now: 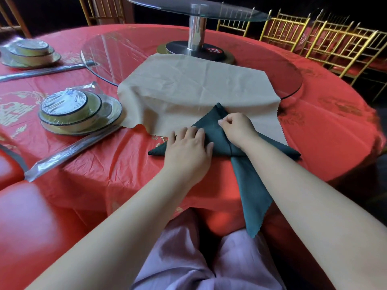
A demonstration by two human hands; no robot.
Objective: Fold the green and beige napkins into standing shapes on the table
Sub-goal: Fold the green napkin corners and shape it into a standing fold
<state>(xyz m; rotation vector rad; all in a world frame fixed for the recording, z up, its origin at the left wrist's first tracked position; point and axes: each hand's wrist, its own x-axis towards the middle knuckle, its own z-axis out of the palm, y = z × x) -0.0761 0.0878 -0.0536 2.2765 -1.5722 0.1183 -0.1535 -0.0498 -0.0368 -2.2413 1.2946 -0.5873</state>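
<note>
A dark green napkin (217,132) lies folded into a pointed shape at the near edge of the round table, one long tail hanging over the edge toward my lap. My left hand (188,147) presses flat on its left side with straight fingers. My right hand (236,127) pinches the napkin's right folded edge near the top point. A beige napkin (188,86) lies spread flat behind the green one, its far part resting on the glass turntable.
The table has a red cloth (324,114) and a glass turntable (293,80) with a raised glass tier on a metal post (196,32). Wrapped dish sets (73,109) and wrapped chopsticks (69,151) lie at left. Gold chairs (335,45) stand at right, red seats near left.
</note>
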